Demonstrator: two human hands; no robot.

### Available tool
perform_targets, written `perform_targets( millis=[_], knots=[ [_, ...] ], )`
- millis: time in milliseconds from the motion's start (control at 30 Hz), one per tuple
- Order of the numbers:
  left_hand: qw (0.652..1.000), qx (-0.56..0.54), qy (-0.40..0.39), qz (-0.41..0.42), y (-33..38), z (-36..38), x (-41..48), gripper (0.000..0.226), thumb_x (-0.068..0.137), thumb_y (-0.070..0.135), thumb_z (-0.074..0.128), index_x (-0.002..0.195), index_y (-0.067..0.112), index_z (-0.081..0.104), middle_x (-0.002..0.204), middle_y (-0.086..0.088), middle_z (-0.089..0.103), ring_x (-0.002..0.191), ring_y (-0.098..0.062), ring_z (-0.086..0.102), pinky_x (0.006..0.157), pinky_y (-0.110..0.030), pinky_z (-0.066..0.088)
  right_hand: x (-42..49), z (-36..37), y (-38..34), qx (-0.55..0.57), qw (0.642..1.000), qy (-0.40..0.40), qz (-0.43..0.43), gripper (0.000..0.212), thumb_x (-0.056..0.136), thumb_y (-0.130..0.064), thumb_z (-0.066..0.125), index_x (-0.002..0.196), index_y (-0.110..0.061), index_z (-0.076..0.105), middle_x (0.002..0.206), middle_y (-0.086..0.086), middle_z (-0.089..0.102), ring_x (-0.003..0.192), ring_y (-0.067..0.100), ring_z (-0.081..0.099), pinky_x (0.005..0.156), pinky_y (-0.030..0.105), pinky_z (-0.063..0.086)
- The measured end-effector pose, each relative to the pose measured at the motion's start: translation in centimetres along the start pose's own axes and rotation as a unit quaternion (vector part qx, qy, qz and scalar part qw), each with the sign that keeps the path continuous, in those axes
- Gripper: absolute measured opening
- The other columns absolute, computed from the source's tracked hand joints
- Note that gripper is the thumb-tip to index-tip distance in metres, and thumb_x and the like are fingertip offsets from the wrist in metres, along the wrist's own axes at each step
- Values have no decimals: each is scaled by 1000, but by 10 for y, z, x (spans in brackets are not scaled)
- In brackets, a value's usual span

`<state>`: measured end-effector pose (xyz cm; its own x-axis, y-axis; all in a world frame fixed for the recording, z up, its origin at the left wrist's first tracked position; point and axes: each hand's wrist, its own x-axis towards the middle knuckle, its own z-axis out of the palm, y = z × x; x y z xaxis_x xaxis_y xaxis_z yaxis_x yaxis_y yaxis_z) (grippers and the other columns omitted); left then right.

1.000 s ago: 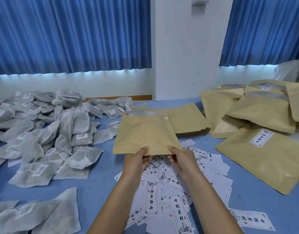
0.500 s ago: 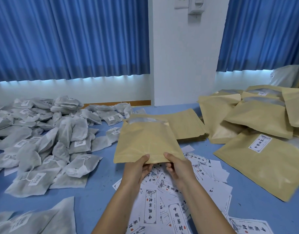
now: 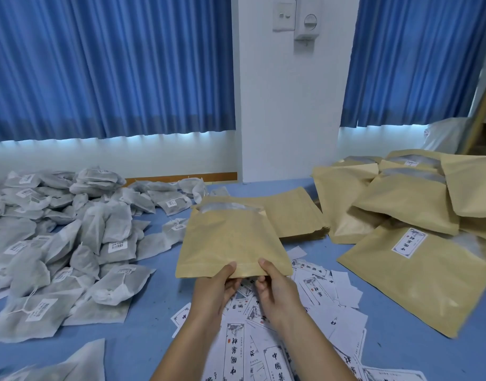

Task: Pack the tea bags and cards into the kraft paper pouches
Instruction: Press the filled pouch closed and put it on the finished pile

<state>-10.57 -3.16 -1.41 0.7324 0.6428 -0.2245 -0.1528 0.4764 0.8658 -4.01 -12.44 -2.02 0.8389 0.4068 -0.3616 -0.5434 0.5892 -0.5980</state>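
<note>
Kraft paper pouch (image 3: 230, 243) sits at the centre of the frame, lifted above the table and held by its near bottom edge. The left hand (image 3: 215, 288) pinches that edge, thumb on top and fingers curled beneath. The right hand (image 3: 276, 291) grasps the same edge just beside it, in the same way. The pouch's mouth, with a pale translucent strip, points away toward the wall.

Under the hands and forearms, printed cards (image 3: 235, 350) lie scattered over the blue table (image 3: 142, 298) in the lower centre. Just behind the held pouch lies a flat stack of empty pouches (image 3: 294, 215). A heap of white tea bags (image 3: 71, 243) with small tags fills the left of the frame. At the right, fuller pouches (image 3: 401, 210) overlap in a pile; the nearest, a labelled pouch (image 3: 428, 287), carries a white sticker. Blue curtains (image 3: 112, 64) hang across the top, split by a white pillar (image 3: 285, 105).
</note>
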Motion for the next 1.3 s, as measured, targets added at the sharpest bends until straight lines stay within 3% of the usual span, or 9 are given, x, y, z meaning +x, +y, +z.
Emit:
perform_targets(
  millis=[133,267,400,500,833,1000,1100,1200,1300],
  knots=[
    [999,23,-20,-11,-6,1,-2,18,86,3,65,104,-1,63,85,-15,70,67,-20,64,64,-23,58,-3,3,9,-22,999,-20,-13,23,83,6,65,104,-1,58,70,7,60,40,8,44,40,18,41],
    [1000,15,-13,-9,-5,3,-3,14,87,8,65,101,6,62,79,-10,71,65,-19,63,58,-21,57,0,-1,2,-85,994,10,-60,31,83,5,67,114,6,58,68,6,54,41,8,40,49,23,43],
    [998,-22,62,19,3,-2,1,24,85,9,68,108,8,58,101,-12,67,75,-19,65,51,-18,54,-2,-2,-4,-90,994,5,-69,28,83,1,69,109,-3,60,75,4,60,46,9,43,41,16,41],
    [997,-4,72,28,4,-4,1,33,82,7,71,112,0,59,105,-17,67,79,-22,65,51,-17,54,-5,0,-1,-104,993,-24,-53,21,82,-3,72,100,-9,62,65,-2,64,49,10,46,46,19,42],
    [989,117,79,33,12,-8,2,24,88,21,66,74,2,60,51,-6,60,37,-9,53,38,-17,43,0,-3,-10,-95,995,6,-15,30,85,1,67,113,3,57,76,7,58,49,10,44,38,14,39],
    [987,135,71,51,5,-6,0,22,85,21,70,72,3,67,59,-5,64,50,-14,56,59,-24,50,-4,1,0,-86,996,-23,-10,22,84,-8,71,104,-4,62,82,6,65,61,13,55,49,18,50],
    [982,174,51,56,0,-4,-2,24,85,21,71,74,0,69,59,-9,64,48,-14,55,53,-21,47,-10,5,11,-134,988,-73,2,16,82,-6,71,95,2,65,65,7,62,53,14,54,51,21,50],
    [956,279,28,92,0,-3,-2,29,88,24,65,66,5,64,50,-4,59,40,-9,50,45,-16,40,-12,5,14,-145,986,-87,-12,13,79,1,71,89,8,65,57,8,59,44,14,52,49,22,50],
    [911,376,27,168,-1,-1,-5,41,91,28,61,54,15,51,45,2,49,42,-10,42,42,-16,30,-10,5,11,-149,987,-55,-25,12,81,6,68,92,7,65,67,9,60,42,11,47,43,18,45]
  ],
)
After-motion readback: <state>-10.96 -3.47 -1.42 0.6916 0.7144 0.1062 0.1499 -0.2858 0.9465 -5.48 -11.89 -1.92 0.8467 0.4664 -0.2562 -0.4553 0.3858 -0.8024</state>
